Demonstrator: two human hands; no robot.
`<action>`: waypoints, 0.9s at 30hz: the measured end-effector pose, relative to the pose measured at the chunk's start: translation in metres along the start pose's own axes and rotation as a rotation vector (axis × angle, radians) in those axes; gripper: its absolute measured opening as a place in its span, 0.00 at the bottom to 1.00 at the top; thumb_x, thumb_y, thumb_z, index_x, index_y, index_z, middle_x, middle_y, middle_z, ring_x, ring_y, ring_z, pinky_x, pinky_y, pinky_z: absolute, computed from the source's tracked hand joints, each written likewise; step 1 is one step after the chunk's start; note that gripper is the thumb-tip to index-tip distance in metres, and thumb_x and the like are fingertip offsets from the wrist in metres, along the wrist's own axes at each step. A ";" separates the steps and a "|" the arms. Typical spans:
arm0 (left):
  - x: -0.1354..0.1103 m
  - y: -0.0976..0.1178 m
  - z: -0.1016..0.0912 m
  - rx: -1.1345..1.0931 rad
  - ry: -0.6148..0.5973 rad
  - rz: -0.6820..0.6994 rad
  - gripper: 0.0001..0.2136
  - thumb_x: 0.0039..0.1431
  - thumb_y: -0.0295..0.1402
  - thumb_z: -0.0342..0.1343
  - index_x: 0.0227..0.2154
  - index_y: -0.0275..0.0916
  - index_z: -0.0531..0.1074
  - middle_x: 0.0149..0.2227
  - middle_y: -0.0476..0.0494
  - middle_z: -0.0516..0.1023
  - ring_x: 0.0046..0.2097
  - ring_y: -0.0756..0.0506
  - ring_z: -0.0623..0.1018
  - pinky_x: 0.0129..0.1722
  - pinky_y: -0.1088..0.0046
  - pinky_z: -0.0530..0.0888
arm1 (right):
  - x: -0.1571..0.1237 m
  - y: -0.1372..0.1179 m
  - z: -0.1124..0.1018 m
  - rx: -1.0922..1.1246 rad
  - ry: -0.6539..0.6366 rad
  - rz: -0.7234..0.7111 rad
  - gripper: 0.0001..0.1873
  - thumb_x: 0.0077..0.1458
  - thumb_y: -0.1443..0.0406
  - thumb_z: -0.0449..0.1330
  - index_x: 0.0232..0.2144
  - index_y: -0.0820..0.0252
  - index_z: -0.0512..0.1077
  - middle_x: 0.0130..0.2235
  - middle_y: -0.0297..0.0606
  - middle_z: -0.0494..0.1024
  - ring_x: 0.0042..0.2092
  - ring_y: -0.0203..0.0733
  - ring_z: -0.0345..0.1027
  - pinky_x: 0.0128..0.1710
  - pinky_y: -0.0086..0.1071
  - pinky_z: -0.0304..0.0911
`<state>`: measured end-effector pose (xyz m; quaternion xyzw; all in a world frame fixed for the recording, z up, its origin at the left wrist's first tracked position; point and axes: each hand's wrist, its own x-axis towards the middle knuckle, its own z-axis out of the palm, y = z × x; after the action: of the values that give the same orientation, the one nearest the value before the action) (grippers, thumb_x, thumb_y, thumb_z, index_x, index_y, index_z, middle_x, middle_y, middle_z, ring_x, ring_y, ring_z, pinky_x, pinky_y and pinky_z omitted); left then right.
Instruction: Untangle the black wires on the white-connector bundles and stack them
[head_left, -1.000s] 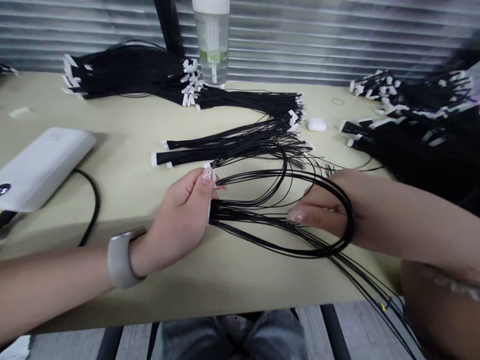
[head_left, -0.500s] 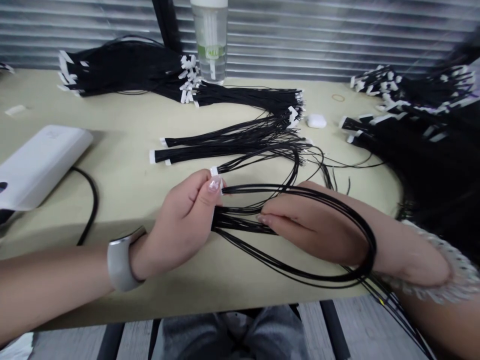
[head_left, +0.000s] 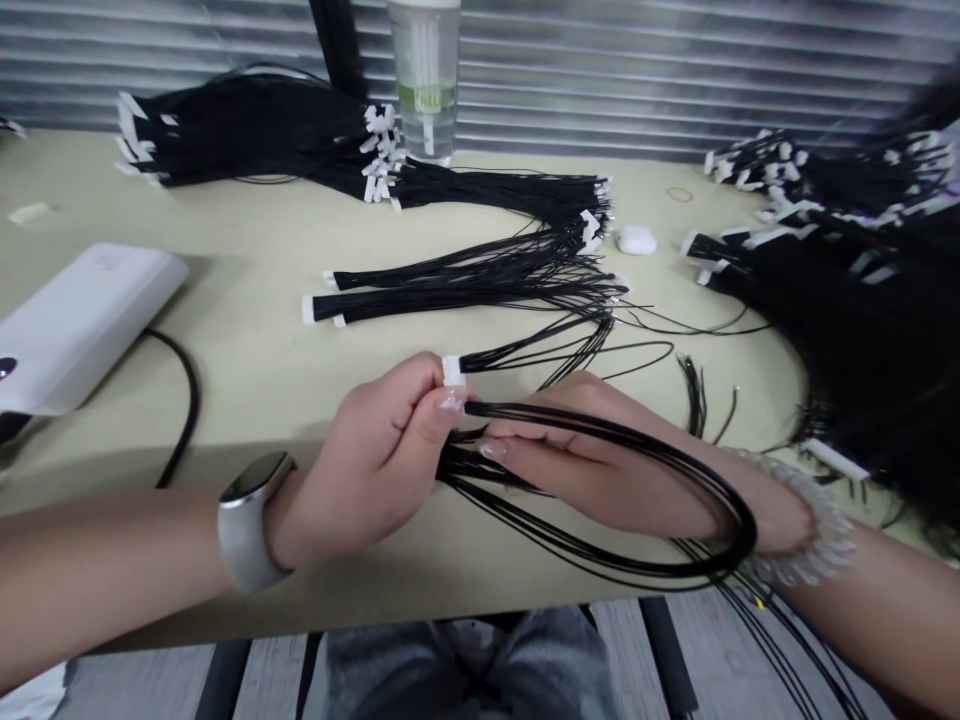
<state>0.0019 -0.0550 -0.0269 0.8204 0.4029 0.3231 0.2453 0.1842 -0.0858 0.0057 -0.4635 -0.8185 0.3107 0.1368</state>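
Note:
My left hand (head_left: 390, 450) is closed around a black wire harness, its thumb pressed just below a white connector (head_left: 453, 371). From this grip the black wires (head_left: 645, 430) run right and bend in a wide loop over my right wrist. My right hand (head_left: 577, 460) is closed on the bundle beside the left one, thumb and fingers pinching the wires; its fingertips are partly hidden behind them. Thin wires leave the white connector toward the back. Loose wire ends hang past the table's front edge below my right forearm.
Behind my hands lie black harnesses (head_left: 465, 295) with white connectors, and a larger bundle (head_left: 255, 135). A bottle (head_left: 427, 90) stands by the blinds. At left is a white power bank (head_left: 90, 325) with a black cable; at right, a dark harness pile (head_left: 870, 330) and a small white case (head_left: 637, 240).
My right hand has slid left along the wires, closer to my left hand. The left hand and the connector have shifted slightly right and nearer to me, turning the connector's face more into view.

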 end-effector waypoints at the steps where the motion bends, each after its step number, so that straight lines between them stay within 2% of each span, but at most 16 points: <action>1: 0.000 0.000 0.000 -0.001 -0.006 0.009 0.09 0.60 0.31 0.42 0.25 0.39 0.63 0.23 0.50 0.69 0.25 0.52 0.68 0.23 0.78 0.66 | 0.000 0.000 0.000 0.000 0.004 0.005 0.14 0.58 0.64 0.46 0.22 0.62 0.59 0.20 0.26 0.59 0.23 0.25 0.46 0.23 0.24 0.46; 6: -0.001 0.001 -0.001 -0.023 -0.035 0.016 0.09 0.60 0.30 0.42 0.25 0.39 0.62 0.23 0.50 0.68 0.24 0.52 0.66 0.23 0.78 0.65 | 0.001 0.000 0.001 0.059 -0.024 0.014 0.15 0.56 0.63 0.48 0.20 0.63 0.55 0.20 0.26 0.54 0.24 0.25 0.43 0.23 0.21 0.45; 10: -0.001 0.001 -0.001 -0.038 -0.036 0.016 0.09 0.60 0.31 0.41 0.26 0.38 0.63 0.22 0.51 0.66 0.24 0.53 0.65 0.23 0.78 0.64 | 0.001 -0.003 0.000 0.097 -0.008 0.069 0.14 0.57 0.63 0.47 0.21 0.63 0.59 0.20 0.26 0.57 0.23 0.24 0.45 0.22 0.21 0.46; 15: -0.001 0.000 -0.001 -0.039 -0.058 0.036 0.09 0.61 0.31 0.41 0.27 0.38 0.63 0.22 0.52 0.65 0.24 0.53 0.64 0.22 0.79 0.63 | 0.004 -0.005 0.000 0.070 -0.041 0.078 0.16 0.55 0.63 0.49 0.18 0.64 0.56 0.19 0.26 0.53 0.24 0.25 0.42 0.21 0.20 0.44; 19: 0.000 -0.002 0.001 -0.040 -0.031 0.040 0.09 0.61 0.31 0.41 0.27 0.38 0.63 0.23 0.52 0.66 0.24 0.54 0.65 0.22 0.80 0.64 | 0.007 -0.004 0.001 0.112 0.003 0.086 0.14 0.55 0.62 0.49 0.20 0.62 0.59 0.19 0.25 0.56 0.22 0.23 0.45 0.20 0.18 0.45; 23: 0.000 -0.003 0.002 -0.046 -0.061 0.043 0.09 0.61 0.31 0.41 0.27 0.38 0.63 0.22 0.52 0.65 0.23 0.54 0.64 0.22 0.80 0.64 | 0.007 -0.002 0.005 0.029 -0.006 0.054 0.16 0.54 0.63 0.49 0.17 0.64 0.54 0.18 0.26 0.51 0.22 0.24 0.40 0.21 0.19 0.42; 27: 0.000 -0.003 0.002 -0.049 -0.071 0.029 0.10 0.62 0.33 0.41 0.28 0.38 0.64 0.23 0.52 0.67 0.24 0.53 0.65 0.22 0.79 0.64 | 0.005 -0.001 0.006 -0.070 0.067 -0.015 0.13 0.54 0.66 0.49 0.18 0.63 0.57 0.19 0.26 0.55 0.23 0.24 0.43 0.23 0.21 0.43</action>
<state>0.0016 -0.0534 -0.0302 0.8308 0.3741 0.3072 0.2746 0.1778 -0.0846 0.0013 -0.4721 -0.8272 0.2650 0.1503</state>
